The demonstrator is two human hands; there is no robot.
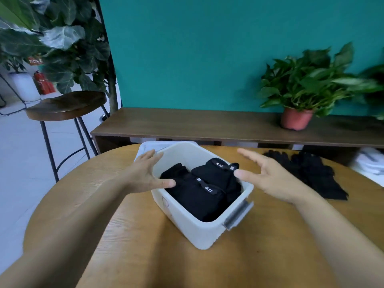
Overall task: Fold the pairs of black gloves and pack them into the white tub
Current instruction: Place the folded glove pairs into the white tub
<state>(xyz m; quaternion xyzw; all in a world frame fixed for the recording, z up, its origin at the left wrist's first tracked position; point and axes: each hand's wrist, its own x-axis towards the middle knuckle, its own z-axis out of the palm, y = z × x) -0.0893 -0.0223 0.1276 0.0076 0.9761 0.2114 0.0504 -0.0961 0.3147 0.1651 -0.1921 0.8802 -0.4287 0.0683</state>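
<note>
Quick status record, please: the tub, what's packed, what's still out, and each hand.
tub: white tub on the wooden table, no lid on, grey latch at its near right end
packed: folded black gloves inside, two tagged bundles showing
unpacked: loose black gloves lying on the table, right of the tub
left: left hand open, fingers spread at the tub's left rim, holding nothing
right: right hand open, at the tub's right rim, holding nothing
contact: cannot tell if either hand touches the tub
</note>
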